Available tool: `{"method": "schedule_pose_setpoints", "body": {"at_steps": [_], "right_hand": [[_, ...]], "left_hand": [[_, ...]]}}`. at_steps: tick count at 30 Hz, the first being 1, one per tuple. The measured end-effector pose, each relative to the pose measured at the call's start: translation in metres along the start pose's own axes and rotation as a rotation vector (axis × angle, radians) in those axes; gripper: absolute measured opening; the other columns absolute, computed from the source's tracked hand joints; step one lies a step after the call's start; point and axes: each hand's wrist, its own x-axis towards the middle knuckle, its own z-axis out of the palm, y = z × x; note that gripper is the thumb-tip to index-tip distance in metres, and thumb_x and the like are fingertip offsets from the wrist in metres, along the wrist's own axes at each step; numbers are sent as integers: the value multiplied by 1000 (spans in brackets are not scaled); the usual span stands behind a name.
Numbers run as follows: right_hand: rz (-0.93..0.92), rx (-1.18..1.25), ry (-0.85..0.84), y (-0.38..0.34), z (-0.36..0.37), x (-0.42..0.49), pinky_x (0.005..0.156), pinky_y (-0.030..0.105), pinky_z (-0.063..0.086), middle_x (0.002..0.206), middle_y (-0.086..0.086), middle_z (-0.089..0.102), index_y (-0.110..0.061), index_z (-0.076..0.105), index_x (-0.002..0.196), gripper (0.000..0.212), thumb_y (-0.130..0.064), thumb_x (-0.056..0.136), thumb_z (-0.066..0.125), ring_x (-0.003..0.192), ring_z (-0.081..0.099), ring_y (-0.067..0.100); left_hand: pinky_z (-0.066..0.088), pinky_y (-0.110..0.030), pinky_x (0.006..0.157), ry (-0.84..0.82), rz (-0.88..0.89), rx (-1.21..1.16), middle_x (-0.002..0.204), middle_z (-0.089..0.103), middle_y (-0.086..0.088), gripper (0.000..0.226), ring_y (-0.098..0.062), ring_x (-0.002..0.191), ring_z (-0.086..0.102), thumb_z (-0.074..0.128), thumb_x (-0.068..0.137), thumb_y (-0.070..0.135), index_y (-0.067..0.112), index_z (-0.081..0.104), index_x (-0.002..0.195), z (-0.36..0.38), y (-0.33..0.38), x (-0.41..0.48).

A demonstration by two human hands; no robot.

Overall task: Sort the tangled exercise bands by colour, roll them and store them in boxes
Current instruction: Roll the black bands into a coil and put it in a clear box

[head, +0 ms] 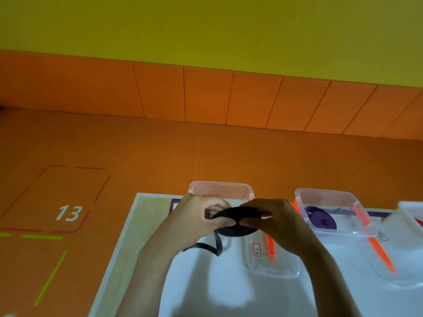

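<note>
Both hands meet over the white table [206,282], and between them sits a black band [238,212] wound into a flat coil; the left hand [201,216] pinches its near-left rim with thumb and curled fingers, and the right hand [272,218] clamps the opposite side the same way. The coil is not finished, since a loose tail [212,247] drops from it and lies kinked on the table, so by my reading the rolling of this band is well on but not closed off.

The coil is held up just above the nearest clear box [274,268], which I take to be its home; whether anything already lies inside is hidden by the hands. To the right, a second clear box [329,194] holds a rolled purple band [320,219] on its floor, so that colour looks done. At the frame's right edge a third box [409,207] shows a sliver of something red [418,221], too cut off to judge.

No tangled heap is in view, so the sorting seems largely behind; what remains, as far as I can tell, is winding in the tail and setting the black coil down in its box.
</note>
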Motion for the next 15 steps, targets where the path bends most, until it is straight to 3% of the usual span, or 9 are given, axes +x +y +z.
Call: {"method": "schedule_pose_setpoints", "body": {"at_steps": [3, 6, 8, 10, 13, 15], "right_hand": [[19, 123, 89, 9, -2, -4, 84, 20, 61, 101, -27, 76, -49, 73, 105, 23, -37, 86, 72, 98, 73, 0], [33, 380, 100, 10, 8, -7, 83, 24, 60, 108, -4, 79, -34, 80, 108, 22, -24, 89, 80, 106, 75, 18], [92, 480, 36, 10, 14, -7, 87, 29, 61, 111, 3, 79, -31, 80, 110, 23, -27, 88, 79, 109, 74, 22], [133, 312, -43, 12, 17, -5, 91, 28, 60, 110, -7, 79, -45, 77, 109, 26, -32, 87, 81, 107, 75, 13], [136, 44, -136, 9, 20, -2, 87, 19, 58, 102, -29, 76, -69, 68, 99, 33, -43, 85, 82, 99, 73, -4], [92, 30, -93, 5, 19, -1, 79, 13, 56, 96, -35, 74, -74, 66, 95, 31, -47, 85, 78, 94, 72, -7]], "left_hand": [[59, -23, 94, -15, -10, -74, 105, 81, 17, 21, -3, 103, 77, 87, 89, 25, 30, 82, 108, -5, -3, -1], [59, -18, 89, 0, 21, -162, 103, 83, 11, 24, -9, 99, 79, 89, 86, 21, 31, 84, 108, -11, -2, -3], [58, -14, 83, -10, 15, -110, 99, 83, 14, 24, -6, 94, 79, 89, 86, 23, 34, 84, 106, -18, -2, -3], [50, -8, 67, -44, 7, 23, 82, 79, 21, 17, 5, 74, 72, 87, 87, 24, 36, 85, 100, -21, -3, -4], [34, -16, 53, -88, 7, 210, 59, 61, 15, 7, -2, 51, 46, 81, 89, 28, 34, 81, 87, -14, -3, -4], [51, -25, 53, -91, -11, 167, 65, 68, 11, 7, -6, 52, 55, 79, 89, 28, 35, 80, 89, -9, -1, -3]]}}
